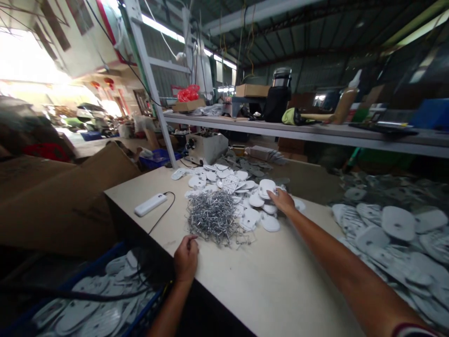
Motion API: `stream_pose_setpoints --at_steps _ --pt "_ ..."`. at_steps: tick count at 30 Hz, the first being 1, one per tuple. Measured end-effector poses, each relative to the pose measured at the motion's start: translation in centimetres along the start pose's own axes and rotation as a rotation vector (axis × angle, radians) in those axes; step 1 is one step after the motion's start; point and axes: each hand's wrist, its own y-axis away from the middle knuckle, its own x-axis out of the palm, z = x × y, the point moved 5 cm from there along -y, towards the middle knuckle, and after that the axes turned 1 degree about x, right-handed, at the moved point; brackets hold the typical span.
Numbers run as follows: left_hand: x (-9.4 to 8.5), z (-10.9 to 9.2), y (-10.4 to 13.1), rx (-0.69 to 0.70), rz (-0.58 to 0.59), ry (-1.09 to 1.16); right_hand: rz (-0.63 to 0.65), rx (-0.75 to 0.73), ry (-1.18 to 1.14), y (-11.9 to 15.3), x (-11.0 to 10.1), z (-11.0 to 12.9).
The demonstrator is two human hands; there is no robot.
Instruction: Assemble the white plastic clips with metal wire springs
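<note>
Beside the worktop (266, 276), far left: one cardboard box (70, 201), flaps raised. Below it, one blue crate (79, 269), filled with loose white plates (87, 306). On the worktop, left part: one white device (150, 204), lying flat, with a black cable (172, 203) curving from its end over the near edge. Next, left hand (186, 259), at the near edge, fingers curled together; whether anything is inside cannot be told. Behind, one pale machine (210, 147), below the shelf (245, 124). Mid-worktop: one tangled heap of wire clips (212, 215), grey metal, a few strays at its right side. Around its far and right sides, many white discs (249, 219), overlapping. At their right part, one raised disc (267, 188), pinched at its near right edge by the right hand (275, 194), thumb on top. Above, on the shelf: one black-sleeved flask (277, 100), upright; farther right, one brown bottle (345, 104), pale nozzle up. Far right, beside the worktop: one large pile of pale plates (398, 224), loosely stacked.
</note>
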Motion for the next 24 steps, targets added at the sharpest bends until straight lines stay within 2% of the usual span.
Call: stream_pose_setpoints --at_steps 10,18,22,24 --pt "0.6 -0.1 0.4 0.025 -0.014 -0.096 -0.157 -0.152 -0.121 8.2 0.4 -2.3" --pt "1.4 0.1 0.6 0.068 0.003 -0.244 -0.159 -0.204 -0.266 14.3 0.1 -3.9" --pt "1.7 -0.1 0.5 0.089 0.013 -0.301 -0.073 -0.137 -0.435 17.3 1.4 -4.6" --pt "1.8 -0.3 0.4 0.092 0.015 -0.321 -0.095 -0.148 -0.529 18.4 1.9 -4.8"
